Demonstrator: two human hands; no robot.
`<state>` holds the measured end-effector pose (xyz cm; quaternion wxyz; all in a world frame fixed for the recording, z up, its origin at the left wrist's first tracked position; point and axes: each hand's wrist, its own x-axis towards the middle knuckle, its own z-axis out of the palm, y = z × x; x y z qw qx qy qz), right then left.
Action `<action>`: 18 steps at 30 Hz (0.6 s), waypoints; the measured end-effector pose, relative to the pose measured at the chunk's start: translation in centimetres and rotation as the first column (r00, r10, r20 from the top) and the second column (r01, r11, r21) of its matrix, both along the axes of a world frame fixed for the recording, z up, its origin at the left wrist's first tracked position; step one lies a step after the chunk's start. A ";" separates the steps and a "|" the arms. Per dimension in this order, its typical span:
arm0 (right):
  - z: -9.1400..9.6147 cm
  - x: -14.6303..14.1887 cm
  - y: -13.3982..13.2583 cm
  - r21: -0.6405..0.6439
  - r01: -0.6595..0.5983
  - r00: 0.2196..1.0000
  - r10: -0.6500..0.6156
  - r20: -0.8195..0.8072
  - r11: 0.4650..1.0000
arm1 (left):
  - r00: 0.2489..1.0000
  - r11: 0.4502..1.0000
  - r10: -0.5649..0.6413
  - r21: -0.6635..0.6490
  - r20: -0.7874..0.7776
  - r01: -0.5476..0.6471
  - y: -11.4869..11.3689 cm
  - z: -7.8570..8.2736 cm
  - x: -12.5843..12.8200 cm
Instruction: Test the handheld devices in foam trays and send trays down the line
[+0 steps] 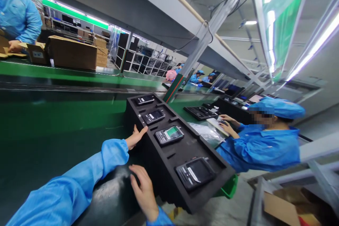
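Observation:
A long black foam tray (169, 155) lies at a slant ahead of me, its near end by the bench edge. Several black handheld devices with small keypads sit face up in its recesses; one handheld device (169, 135) has a green-and-white screen, and the nearest handheld device (195, 173) shows a white label. My left hand (136, 138) grips the tray's left long edge, thumb on the rim; some fingers are hidden. Lower down, my right hand (144, 190) is open, fingers apart, beside the tray's left side with nothing in it.
A co-worker (265, 144) in blue sits just right of the tray, hands on a white flat item, near a plastic bag (206, 132) and another black tray (200, 112). Across the green bench (66, 120) stand cardboard boxes (74, 53) and another person (21, 14). A metal post (190, 60) rises behind the tray.

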<state>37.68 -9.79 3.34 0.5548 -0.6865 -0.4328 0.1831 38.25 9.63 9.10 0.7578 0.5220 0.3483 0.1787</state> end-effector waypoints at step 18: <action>-5.7 8.7 6.8 0.010 0.106 0.994 -0.106 -0.001 0.994 | 0.970 0.967 -0.066 -0.226 0.235 0.121 -0.3 -4.4 2.9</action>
